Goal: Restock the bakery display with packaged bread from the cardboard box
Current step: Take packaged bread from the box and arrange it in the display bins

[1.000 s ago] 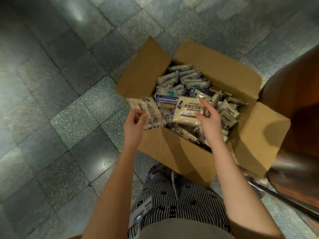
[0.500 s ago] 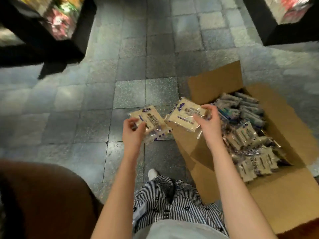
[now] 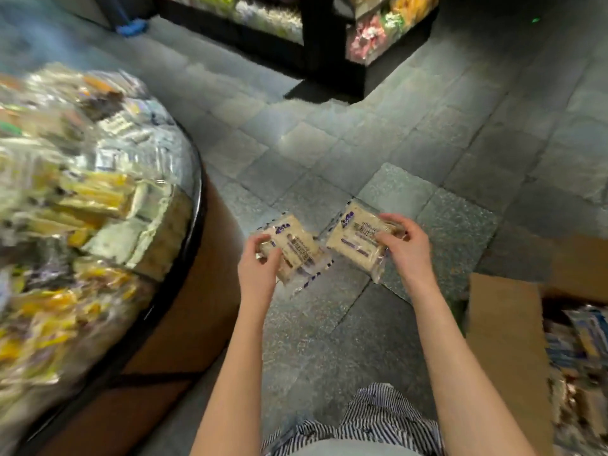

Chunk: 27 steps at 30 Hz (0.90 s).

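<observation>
My left hand [image 3: 258, 269] grips a pale packaged bread [image 3: 296, 248] with purple print, held above the floor. My right hand [image 3: 406, 246] grips a second packaged bread [image 3: 353, 240] of the same kind, just right of the first. The two packs nearly touch at their corners. The open cardboard box [image 3: 506, 334] sits at the lower right, with more packs [image 3: 579, 353] inside, partly cut off by the frame edge. The round bakery display [image 3: 197, 205], heaped with blurred wrapped bread, fills the left side.
Grey tiled floor [image 3: 378, 153] stretches between the display and the box. Dark shelving [image 3: 325, 51] with colourful goods stands at the top. A blue mop head [image 3: 131, 28] lies at the top left. My striped trousers [image 3: 371, 419] show at the bottom.
My view has swung left from the box to the round display. Both hands have carried their bread packs out of the box and over the floor.
</observation>
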Tool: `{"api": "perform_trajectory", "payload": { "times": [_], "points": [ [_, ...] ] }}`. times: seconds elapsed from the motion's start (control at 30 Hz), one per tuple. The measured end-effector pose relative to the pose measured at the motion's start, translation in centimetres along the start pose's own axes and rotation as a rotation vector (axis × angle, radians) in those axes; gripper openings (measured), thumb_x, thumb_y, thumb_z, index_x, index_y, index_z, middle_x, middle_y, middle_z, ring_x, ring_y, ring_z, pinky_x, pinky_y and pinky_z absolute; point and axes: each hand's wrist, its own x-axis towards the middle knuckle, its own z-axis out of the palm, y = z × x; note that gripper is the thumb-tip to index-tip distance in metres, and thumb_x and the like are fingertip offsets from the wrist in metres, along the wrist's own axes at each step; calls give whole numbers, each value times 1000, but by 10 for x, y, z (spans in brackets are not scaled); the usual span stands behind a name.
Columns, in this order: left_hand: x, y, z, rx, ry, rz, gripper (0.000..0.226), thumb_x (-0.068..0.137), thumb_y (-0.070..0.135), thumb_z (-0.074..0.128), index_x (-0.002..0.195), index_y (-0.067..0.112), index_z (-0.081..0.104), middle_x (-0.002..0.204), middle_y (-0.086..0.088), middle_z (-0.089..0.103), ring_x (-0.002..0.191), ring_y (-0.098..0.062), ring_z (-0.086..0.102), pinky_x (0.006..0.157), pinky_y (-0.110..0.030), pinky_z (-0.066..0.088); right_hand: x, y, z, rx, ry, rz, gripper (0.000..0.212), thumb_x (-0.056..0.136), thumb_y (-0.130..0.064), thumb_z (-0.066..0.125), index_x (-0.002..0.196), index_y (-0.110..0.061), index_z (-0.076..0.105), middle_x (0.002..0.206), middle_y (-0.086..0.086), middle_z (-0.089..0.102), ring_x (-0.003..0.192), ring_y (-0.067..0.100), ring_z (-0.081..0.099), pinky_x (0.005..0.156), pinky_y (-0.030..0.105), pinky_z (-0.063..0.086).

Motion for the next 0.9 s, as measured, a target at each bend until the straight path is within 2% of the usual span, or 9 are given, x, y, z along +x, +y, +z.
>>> {"api": "perform_trajectory", "payload": {
  "times": [0.1, 0.2, 0.4, 0.47, 0.53, 0.6, 0.7, 0.73, 0.9],
  "points": [
    [-2, -28, -84, 15, 201, 27, 5, 95, 19, 62, 100, 21, 63, 83, 15, 59, 71, 2, 52, 72, -28, 43, -29, -3, 80, -11, -135, 4, 31, 87, 4, 63, 106, -19, 68, 86, -10, 62, 68, -4, 57, 65, 17, 49],
    [-10, -53, -169, 23, 349, 11, 4, 94, 18, 62, 96, 21, 64, 81, 12, 58, 69, 5, 51, 68, -18, 40, -67, -3, 153, 4, -272, 27, 26, 88, 3, 64, 105, -15, 69, 86, -3, 63, 73, 9, 57, 62, 20, 51],
    [-43, -101, -332, -34, 630, -100, 10, 94, 19, 62, 98, 28, 61, 92, 16, 57, 79, 4, 52, 73, -24, 45, -148, -17, 300, -24, -518, 3, 19, 88, 2, 65, 103, -8, 71, 92, 5, 64, 64, -6, 60, 53, 8, 44],
    [-55, -113, -368, -41, 685, -162, 15, 93, 21, 64, 102, 31, 58, 94, 10, 56, 84, -11, 57, 74, -37, 50, -168, -20, 334, -19, -582, -2, 18, 88, -1, 67, 100, -13, 72, 91, 3, 66, 70, -1, 63, 55, 11, 47],
    [-71, -126, -407, -63, 763, -230, 21, 90, 20, 66, 100, 31, 52, 92, 0, 55, 82, -26, 60, 70, -42, 52, -191, -21, 374, -17, -653, -19, 19, 87, -3, 70, 99, -17, 73, 89, 0, 69, 77, 7, 64, 59, 14, 50],
    [-87, -137, -440, -77, 854, -277, 22, 90, 16, 66, 100, 24, 47, 88, 1, 53, 76, -23, 56, 66, -34, 47, -214, -20, 409, -36, -732, -34, 20, 86, -4, 70, 101, -17, 73, 90, 2, 70, 79, 9, 65, 61, 15, 51],
    [-116, -146, -478, -49, 1008, -333, 20, 92, 16, 65, 100, 14, 48, 84, 9, 52, 69, -4, 51, 56, -11, 39, -249, -18, 452, -102, -886, -44, 20, 86, -6, 72, 101, -19, 73, 101, 4, 70, 87, 11, 67, 64, 15, 52],
    [-126, -150, -491, -48, 1057, -348, 19, 92, 16, 67, 100, 12, 50, 85, 8, 54, 70, -2, 51, 55, -9, 39, -261, -18, 465, -150, -953, -73, 20, 86, -8, 73, 101, -20, 73, 103, 2, 69, 90, 11, 66, 63, 14, 51],
    [-165, -175, -550, -77, 1282, -417, 19, 85, 17, 75, 91, 13, 58, 97, -3, 62, 93, -19, 58, 78, -22, 41, -323, -25, 534, -261, -1201, -109, 18, 88, -12, 71, 104, -18, 72, 98, -6, 67, 88, 5, 65, 65, 18, 54]
  ]
}}
